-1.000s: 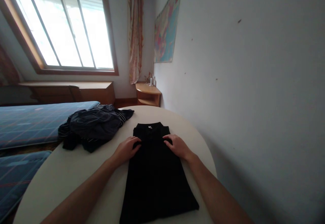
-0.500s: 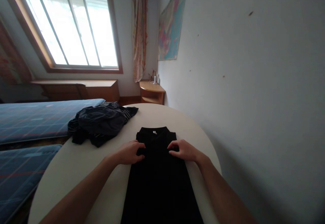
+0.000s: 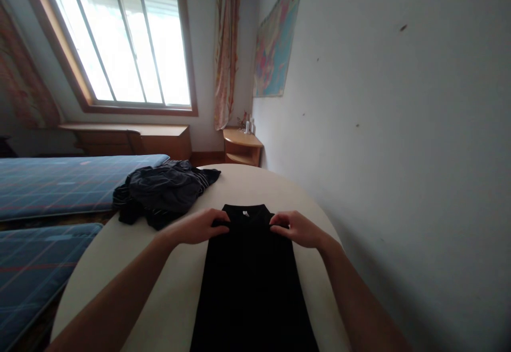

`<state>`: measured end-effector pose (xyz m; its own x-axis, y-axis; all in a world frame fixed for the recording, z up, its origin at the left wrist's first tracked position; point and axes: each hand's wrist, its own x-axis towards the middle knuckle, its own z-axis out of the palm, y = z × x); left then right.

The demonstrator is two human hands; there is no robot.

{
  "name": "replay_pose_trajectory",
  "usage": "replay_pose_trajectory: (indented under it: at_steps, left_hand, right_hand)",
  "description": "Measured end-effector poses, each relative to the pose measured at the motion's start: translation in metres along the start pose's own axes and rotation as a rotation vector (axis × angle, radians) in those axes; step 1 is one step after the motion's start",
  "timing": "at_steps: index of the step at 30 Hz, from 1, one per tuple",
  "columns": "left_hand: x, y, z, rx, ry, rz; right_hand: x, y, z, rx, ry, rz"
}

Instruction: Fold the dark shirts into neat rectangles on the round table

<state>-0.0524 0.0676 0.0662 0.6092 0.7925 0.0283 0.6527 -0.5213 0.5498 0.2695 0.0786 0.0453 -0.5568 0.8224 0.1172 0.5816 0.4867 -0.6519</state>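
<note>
A black shirt (image 3: pixel 251 283) lies lengthwise on the round pale table (image 3: pixel 167 288), its collar pointing away from me and a small white label at the neck. Its sleeves do not show; the long sides run down past the bottom of the view. At the left shoulder, my left hand (image 3: pixel 203 226) pinches the cloth between thumb and fingers. My right hand (image 3: pixel 298 228) grips the opposite shoulder in the same way, just beside the collar.
A heap of dark clothes (image 3: pixel 163 189) rests at the table's far left edge. Blue plaid mattresses (image 3: pixel 80 184) are to the left, and a white wall (image 3: pixel 391 181) stands close on the right. Behind are a corner shelf (image 3: pixel 242 138) and a desk (image 3: pixel 163 132).
Both hands have moved up along the shirt toward the collar and now pinch its shoulders. The view has shifted slightly to the left.
</note>
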Motion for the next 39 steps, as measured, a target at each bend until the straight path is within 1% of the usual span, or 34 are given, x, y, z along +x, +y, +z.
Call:
replay_pose_trajectory:
  at_steps: [2,4,5,7,8,9,11,14,16,18,21,24,27,29,30,33,34,36,38,39]
  left_hand:
    - [0.009,-0.003,-0.011,0.031,0.086,0.006]
    - [0.023,-0.011,-0.016,0.071,0.192,0.000]
    - [0.030,-0.017,-0.017,0.090,0.243,-0.013]
    - [0.045,-0.032,-0.012,0.121,0.332,-0.047]
    - [0.051,-0.040,-0.007,0.125,0.350,-0.066]
    - [0.057,-0.047,-0.001,0.111,0.340,-0.081]
    - [0.063,-0.060,0.014,0.069,0.328,-0.117]
    - [0.066,-0.073,0.031,0.031,0.339,-0.131]
    - [0.067,-0.077,0.036,0.008,0.361,-0.138]
    - [0.069,-0.082,0.036,-0.013,0.388,-0.151]
    - [0.074,-0.087,0.035,-0.024,0.449,-0.194]
    - [0.077,-0.088,0.042,-0.003,0.508,-0.254]
    - [0.072,-0.075,0.056,0.046,0.555,-0.277]
    - [0.063,-0.057,0.068,0.133,0.566,-0.266]
    - [0.058,-0.045,0.074,0.186,0.545,-0.266]
    - [0.037,-0.007,0.094,0.275,0.389,-0.237]
    - [0.030,0.006,0.101,0.280,0.325,-0.204]
    - [0.018,0.027,0.114,0.273,0.193,-0.116]
    - [0.010,0.039,0.121,0.260,0.061,-0.024]
    - [0.008,0.042,0.122,0.258,0.009,0.013]
  right_hand:
    - [0.011,-0.003,-0.012,-0.043,0.088,-0.025]
    - [0.025,-0.002,-0.020,-0.047,0.184,-0.050]
    - [0.033,0.001,-0.021,-0.038,0.223,-0.057]
    - [0.047,0.012,-0.019,-0.020,0.276,-0.048]
    - [0.053,0.020,-0.015,-0.019,0.279,-0.031]
    - [0.058,0.028,-0.009,-0.018,0.269,-0.011]
    - [0.065,0.045,0.005,-0.012,0.204,0.029]
    - [0.067,0.063,0.021,0.034,0.213,0.083]
    - [0.068,0.068,0.024,0.071,0.244,0.089]
    - [0.070,0.068,0.020,0.105,0.275,0.069]
    - [0.075,0.068,0.015,0.162,0.375,0.038]
    - [0.078,0.074,0.021,0.161,0.458,0.084]
    - [0.077,0.079,0.033,0.068,0.433,0.141]
    - [0.074,0.078,0.039,-0.027,0.419,0.144]
    - [0.074,0.076,0.040,-0.080,0.427,0.141]
    - [0.073,0.067,0.044,-0.223,0.445,0.070]
    - [0.074,0.064,0.046,-0.255,0.414,0.032]
    - [0.074,0.060,0.051,-0.310,0.302,-0.012]
    - [0.074,0.057,0.055,-0.365,0.205,0.018]
    - [0.074,0.056,0.057,-0.392,0.182,0.045]
